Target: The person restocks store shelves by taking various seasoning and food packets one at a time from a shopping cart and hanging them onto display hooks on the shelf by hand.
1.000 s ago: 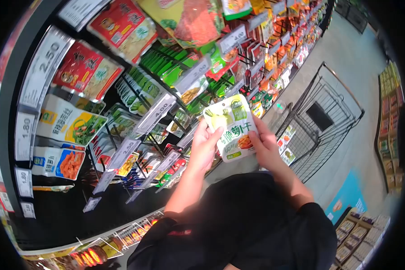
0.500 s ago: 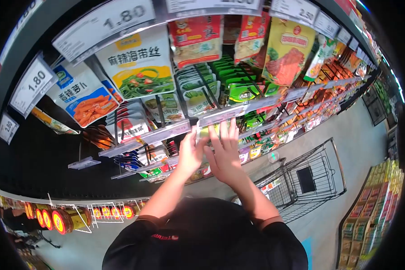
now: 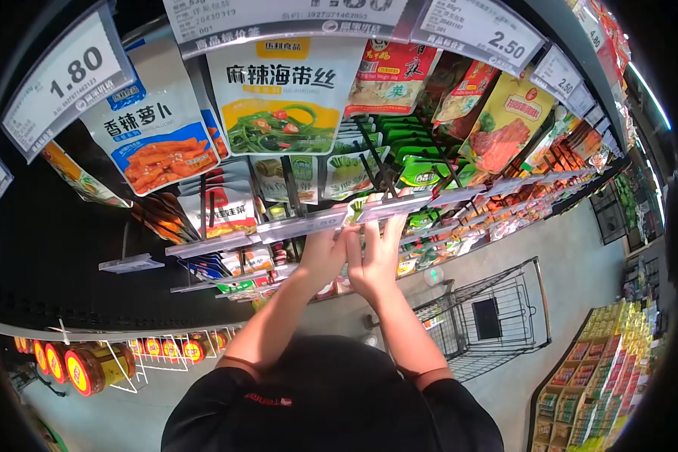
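A sliver of a green-and-white packet (image 3: 355,212) shows at the fingertips, beside the price strip (image 3: 301,226) of a hanging rack. My left hand (image 3: 325,255) is closed on the packet's edge, its fingertips partly hidden by the strip. Close against it, my right hand (image 3: 374,260) has its fingers stretched upward and apart, touching the packet area, with the tips behind the strip. A similar white-and-green packet (image 3: 348,175) hangs just behind, next to green packets (image 3: 422,175).
Large hanging packets, one with a yellow band (image 3: 282,113) and one blue and white (image 3: 162,143), are above left. A wire shopping cart (image 3: 490,320) stands at the right on the floor. Red-lidded jars (image 3: 90,371) line a lower-left rack, and stacked goods (image 3: 587,377) stand lower right.
The packet was held in front of the chest by both hands; it has moved up to the rack and is now mostly hidden. The view has turned and come closer to the shelf.
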The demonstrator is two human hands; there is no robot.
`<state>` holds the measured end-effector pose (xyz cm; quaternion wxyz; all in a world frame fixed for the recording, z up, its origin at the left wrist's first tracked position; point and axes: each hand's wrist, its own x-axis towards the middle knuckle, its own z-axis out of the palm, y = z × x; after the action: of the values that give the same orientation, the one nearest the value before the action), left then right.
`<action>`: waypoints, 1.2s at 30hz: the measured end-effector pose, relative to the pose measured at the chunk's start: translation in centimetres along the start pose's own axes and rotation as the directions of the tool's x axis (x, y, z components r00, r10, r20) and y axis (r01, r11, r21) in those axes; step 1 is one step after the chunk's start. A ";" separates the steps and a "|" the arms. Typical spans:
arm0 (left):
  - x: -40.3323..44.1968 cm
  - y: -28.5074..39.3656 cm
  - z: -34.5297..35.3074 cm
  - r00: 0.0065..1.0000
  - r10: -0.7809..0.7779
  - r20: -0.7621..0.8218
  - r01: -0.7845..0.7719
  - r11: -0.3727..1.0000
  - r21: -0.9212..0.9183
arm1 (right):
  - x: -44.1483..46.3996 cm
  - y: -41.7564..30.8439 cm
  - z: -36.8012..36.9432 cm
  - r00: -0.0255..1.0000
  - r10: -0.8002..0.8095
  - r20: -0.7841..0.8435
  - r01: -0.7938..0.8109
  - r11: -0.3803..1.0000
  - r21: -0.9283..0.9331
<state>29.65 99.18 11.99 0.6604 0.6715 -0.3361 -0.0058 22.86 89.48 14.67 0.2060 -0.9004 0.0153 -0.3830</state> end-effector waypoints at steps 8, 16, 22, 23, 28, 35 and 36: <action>1.0 -0.8 0.5 0.996 -0.078 -0.044 0.067 0.977 -0.203 | 1.1 0.5 0.6 1.000 0.004 -0.001 -0.004 1.000 0.018; 0.6 -2.5 0.3 0.980 -0.042 -0.195 0.044 0.999 0.006 | 2.3 1.0 1.8 0.996 -0.007 0.084 0.006 1.000 0.008; -1.8 -1.2 2.0 0.967 0.062 -0.248 -0.076 0.996 -0.048 | 0.1 2.1 1.3 0.993 -0.009 0.121 0.006 1.000 0.020; -3.1 -0.8 2.5 0.954 0.117 -0.277 -0.123 0.992 -0.005 | -2.5 3.1 2.2 0.974 0.080 0.210 -0.115 0.981 0.157; -8.2 -1.2 4.0 0.965 0.141 0.223 -0.186 0.962 0.198 | -13.1 8.2 -0.4 0.994 0.038 0.098 -0.063 0.963 0.263; -9.5 -4.9 16.1 0.569 -0.070 0.819 -0.109 0.981 0.160 | -32.5 16.5 -7.1 0.611 0.783 -0.119 -0.759 0.622 0.193; -10.0 -6.1 18.8 0.543 -0.114 0.832 -0.015 0.989 0.145 | -34.8 17.3 -7.7 0.466 0.870 -0.161 -0.837 0.492 0.240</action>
<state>16.12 86.55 -0.22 0.3728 0.6392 -0.5908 -0.3215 -4.89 77.30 -10.96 0.4225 -0.6974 0.4659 -0.3436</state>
